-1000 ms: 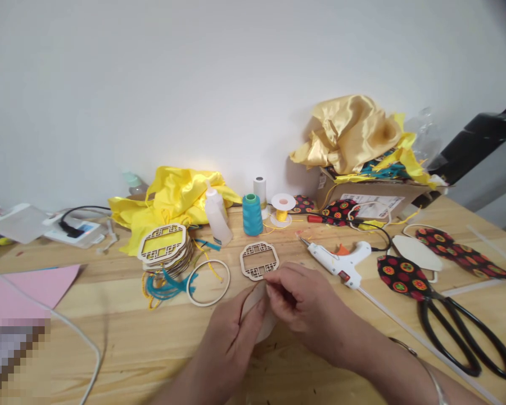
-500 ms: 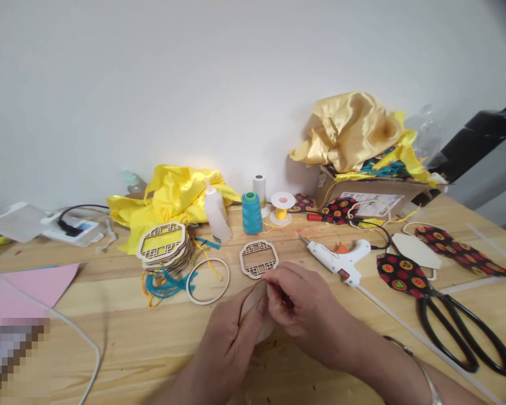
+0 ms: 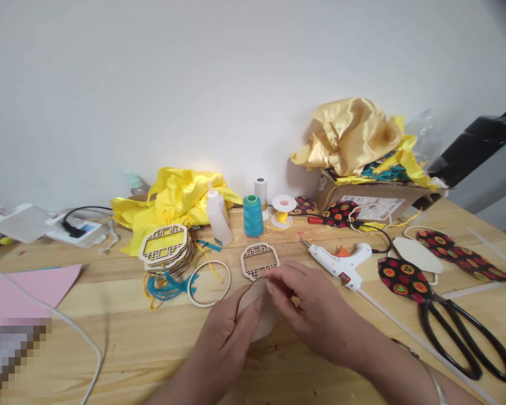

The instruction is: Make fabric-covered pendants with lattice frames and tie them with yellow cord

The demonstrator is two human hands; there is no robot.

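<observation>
My left hand [image 3: 230, 332] is closed on a pale, flat piece with a rounded outline [image 3: 263, 318], its thumb lying across the face. At the far right edge of that piece, the fingers of my right hand [image 3: 310, 312] are pinched together; whether they hold anything besides the edge is hidden. Just beyond my fingertips a wooden lattice frame [image 3: 248, 277] lies flat, partly covered by my right hand. A thin pale ring [image 3: 193, 301] rests to the left of it, near my left hand.
Stacked lattice frames [image 3: 145, 256], teal cord [image 3: 164, 288] and yellow satin [image 3: 168, 194] lie left. Behind are a squeeze bottle [image 3: 219, 219], teal thread cone [image 3: 253, 218] and yellow thread spool [image 3: 283, 205]. On the right are a glue gun [image 3: 337, 261], scissors [image 3: 455, 332] and a carton [image 3: 362, 194].
My right fingers have shifted slightly along the piece's edge and loosened their curl. More of the pale face shows between my hands. The view has moved slightly.
</observation>
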